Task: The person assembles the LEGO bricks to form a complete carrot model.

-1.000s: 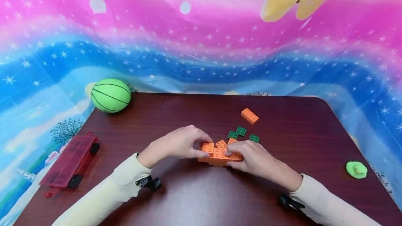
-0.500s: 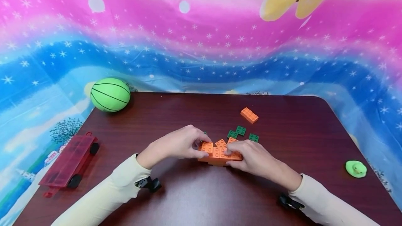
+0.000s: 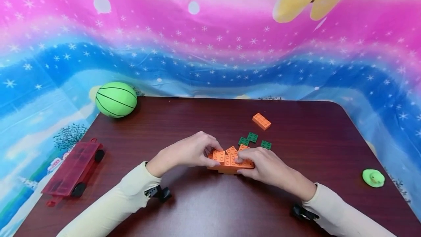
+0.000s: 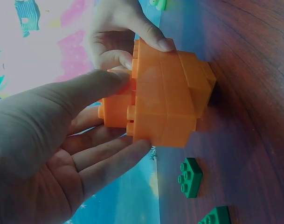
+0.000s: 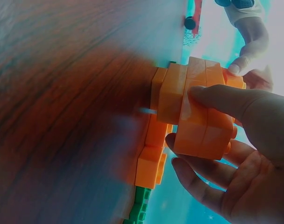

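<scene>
A stepped block of joined orange toy building bricks [image 4: 155,93] stands on the table. My left hand [image 3: 187,151] pinches a small orange brick [image 3: 219,155] on top of the block's left part. In the left wrist view that brick [image 4: 117,112] sits against the studs, between thumb and fingers. My right hand [image 3: 268,165] grips the block's right end, its thumb on the near side, as the right wrist view of the block [image 5: 197,116] shows. Behind the block lie other orange bricks [image 3: 231,150], partly hidden by it and by the right hand.
Several green bricks [image 3: 252,137] and one loose orange brick [image 3: 261,121] lie beyond the hands. A green ball [image 3: 116,100] sits at the back left corner, a red translucent toy skateboard [image 3: 72,171] at the left edge. A green duck toy [image 3: 373,177] is at the right.
My left hand and the small orange brick have shifted slightly right along the block, leaving its left end bare. The right hand keeps its grip in the same place.
</scene>
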Motion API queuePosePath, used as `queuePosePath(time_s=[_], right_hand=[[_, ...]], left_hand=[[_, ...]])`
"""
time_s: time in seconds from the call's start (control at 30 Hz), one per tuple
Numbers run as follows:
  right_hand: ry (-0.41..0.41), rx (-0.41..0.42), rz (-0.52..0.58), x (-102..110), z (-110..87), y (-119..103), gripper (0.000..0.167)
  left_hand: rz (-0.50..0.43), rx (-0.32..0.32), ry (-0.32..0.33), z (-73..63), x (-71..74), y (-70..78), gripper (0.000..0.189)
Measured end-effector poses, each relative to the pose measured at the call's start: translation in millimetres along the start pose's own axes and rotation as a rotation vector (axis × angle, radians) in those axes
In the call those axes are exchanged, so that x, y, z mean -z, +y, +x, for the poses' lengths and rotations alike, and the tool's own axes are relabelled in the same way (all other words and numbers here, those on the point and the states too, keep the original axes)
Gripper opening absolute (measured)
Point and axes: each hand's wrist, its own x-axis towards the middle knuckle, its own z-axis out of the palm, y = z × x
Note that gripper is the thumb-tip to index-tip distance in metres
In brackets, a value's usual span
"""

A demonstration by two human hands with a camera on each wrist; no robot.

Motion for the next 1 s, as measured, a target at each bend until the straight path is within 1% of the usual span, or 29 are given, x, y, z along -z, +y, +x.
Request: queuePosePath(time_s=[0.27, 0.63, 0.8, 1.0], right_hand=[[0.012, 0.004, 0.006, -1.0, 0.4, 1.2, 0.019], [0.013, -0.007, -0.007, 0.8, -0.6, 1.1, 0.020], [0.033, 0.002, -0.028, 1.0, 0.3, 1.5, 0.021], [0.023, 0.007, -0.023, 0.3, 2.0, 2.9, 0.020]], left_hand=[[-0.024, 0.037, -0.021, 1.4, 0.9, 1.5, 0.027], [-0.052, 0.038, -0.027, 1.7, 1.2, 1.9, 0.029], [-0.027, 0.027, -0.019, 2.1, 0.7, 3.5, 0.030], [-0.008, 0.047, 0.007, -0.4, -3.2, 5.6, 0.030]])
